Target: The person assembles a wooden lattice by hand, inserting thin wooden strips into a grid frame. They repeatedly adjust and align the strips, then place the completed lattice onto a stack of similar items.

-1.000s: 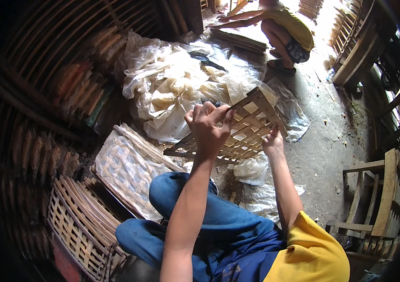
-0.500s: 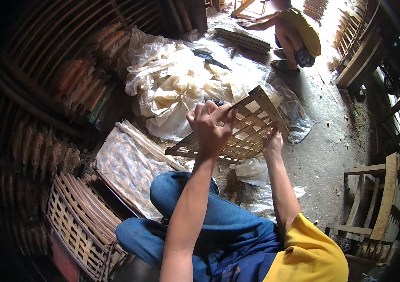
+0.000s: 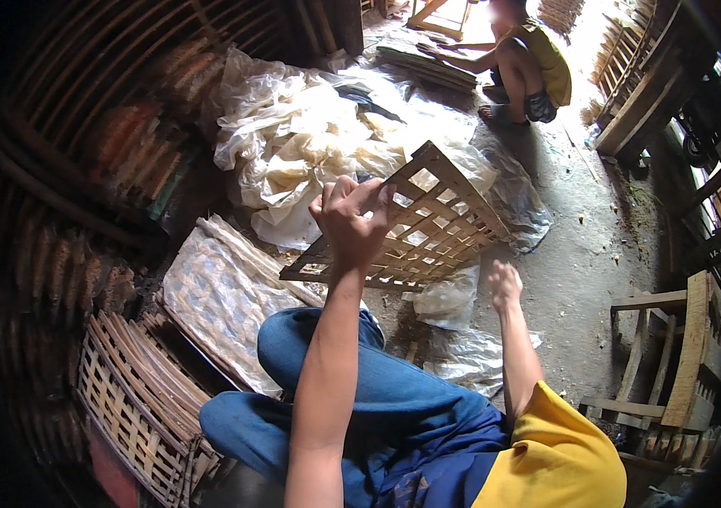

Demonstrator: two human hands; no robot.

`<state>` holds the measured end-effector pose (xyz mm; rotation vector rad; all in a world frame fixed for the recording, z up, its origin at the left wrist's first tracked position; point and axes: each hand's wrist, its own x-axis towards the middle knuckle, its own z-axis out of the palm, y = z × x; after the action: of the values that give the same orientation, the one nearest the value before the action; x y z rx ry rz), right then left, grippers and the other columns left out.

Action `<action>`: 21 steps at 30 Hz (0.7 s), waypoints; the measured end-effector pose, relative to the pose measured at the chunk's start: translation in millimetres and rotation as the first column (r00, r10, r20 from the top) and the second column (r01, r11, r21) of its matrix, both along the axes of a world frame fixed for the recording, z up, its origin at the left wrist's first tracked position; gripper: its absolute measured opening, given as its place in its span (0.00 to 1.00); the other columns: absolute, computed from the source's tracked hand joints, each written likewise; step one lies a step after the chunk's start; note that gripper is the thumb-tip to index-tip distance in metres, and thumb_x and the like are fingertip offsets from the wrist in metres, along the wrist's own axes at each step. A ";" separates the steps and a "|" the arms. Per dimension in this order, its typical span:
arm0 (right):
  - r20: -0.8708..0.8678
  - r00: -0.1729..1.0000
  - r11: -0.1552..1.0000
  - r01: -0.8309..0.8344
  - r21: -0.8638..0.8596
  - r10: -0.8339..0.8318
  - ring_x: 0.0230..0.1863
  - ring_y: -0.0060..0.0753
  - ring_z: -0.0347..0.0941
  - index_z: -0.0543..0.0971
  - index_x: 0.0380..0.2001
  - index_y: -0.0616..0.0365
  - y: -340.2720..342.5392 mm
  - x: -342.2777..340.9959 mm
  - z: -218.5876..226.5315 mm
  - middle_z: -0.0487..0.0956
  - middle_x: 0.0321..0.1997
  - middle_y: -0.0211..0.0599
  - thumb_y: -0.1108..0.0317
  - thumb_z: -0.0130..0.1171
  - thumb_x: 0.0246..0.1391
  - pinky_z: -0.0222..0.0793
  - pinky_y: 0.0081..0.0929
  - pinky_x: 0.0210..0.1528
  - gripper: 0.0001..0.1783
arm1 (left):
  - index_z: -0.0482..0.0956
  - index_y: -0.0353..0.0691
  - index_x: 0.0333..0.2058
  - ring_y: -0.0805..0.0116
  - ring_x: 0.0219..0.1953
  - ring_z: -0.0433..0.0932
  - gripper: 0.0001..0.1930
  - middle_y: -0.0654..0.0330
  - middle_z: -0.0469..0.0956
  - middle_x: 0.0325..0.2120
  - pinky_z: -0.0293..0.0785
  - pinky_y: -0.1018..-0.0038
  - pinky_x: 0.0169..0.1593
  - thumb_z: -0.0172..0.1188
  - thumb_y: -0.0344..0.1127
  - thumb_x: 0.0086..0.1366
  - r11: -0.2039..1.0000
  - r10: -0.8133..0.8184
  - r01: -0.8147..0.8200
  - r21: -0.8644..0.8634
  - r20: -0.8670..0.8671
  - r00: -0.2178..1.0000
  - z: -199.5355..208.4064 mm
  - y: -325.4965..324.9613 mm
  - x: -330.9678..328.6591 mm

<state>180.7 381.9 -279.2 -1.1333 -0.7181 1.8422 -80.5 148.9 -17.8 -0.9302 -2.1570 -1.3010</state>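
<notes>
Brown slatted lattice panel slants rightward from the clenched grip of our left hand, its right corner just beyond our empty, loose-fingered right hand.

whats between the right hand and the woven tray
Only a narrow gap: in the head view, grey floor shows between the right hand and the nearest corner of the woven tray, and the two do not touch.

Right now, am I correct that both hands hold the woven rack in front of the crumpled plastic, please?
Not quite: only the left hand holds the woven rack in front of the crumpled plastic; the head view shows the right hand off it.
</notes>
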 end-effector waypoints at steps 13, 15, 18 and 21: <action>0.656 0.751 0.864 -0.382 0.329 0.082 0.41 0.28 0.78 0.81 0.51 0.57 1.4 31.6 -14.5 0.83 0.43 0.36 0.61 0.61 0.64 0.76 0.27 0.42 0.16 | 0.88 0.50 0.32 0.64 0.34 0.71 0.10 0.67 0.72 0.24 0.60 0.60 0.50 0.70 0.48 0.60 0.999 -0.034 0.034 -0.020 -0.015 0.999 1.3 -4.5 6.0; 0.464 0.865 0.907 -0.337 0.252 0.192 0.37 0.21 0.75 0.80 0.51 0.55 -0.7 -7.8 25.2 0.81 0.39 0.29 0.59 0.61 0.65 0.72 0.24 0.36 0.17 | 0.88 0.50 0.32 0.64 0.34 0.72 0.09 0.67 0.72 0.24 0.60 0.61 0.50 0.70 0.47 0.60 0.999 -0.046 0.046 -0.017 -0.003 0.999 3.4 -4.6 8.0; 0.200 0.962 0.945 -0.231 0.232 0.186 0.31 0.15 0.70 0.81 0.50 0.50 17.6 -38.9 25.7 0.78 0.34 0.20 0.55 0.60 0.66 0.66 0.21 0.32 0.16 | 0.88 0.51 0.32 0.64 0.34 0.72 0.09 0.67 0.72 0.24 0.61 0.60 0.50 0.70 0.47 0.60 0.997 -0.078 0.079 0.019 -0.050 0.996 8.1 6.0 12.9; 0.025 0.995 0.990 -0.104 0.094 0.102 0.29 0.17 0.69 0.80 0.44 0.47 13.2 -65.0 27.0 0.78 0.35 0.17 0.52 0.58 0.67 0.64 0.23 0.31 0.13 | 0.88 0.51 0.32 0.65 0.34 0.72 0.08 0.68 0.72 0.23 0.60 0.61 0.51 0.71 0.46 0.59 0.995 -0.095 0.096 0.021 -0.043 0.995 9.1 3.4 14.6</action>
<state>115.7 395.2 -252.2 -1.0719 -0.8808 1.8634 -65.9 152.3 -8.6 -1.0534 -2.0841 -1.3355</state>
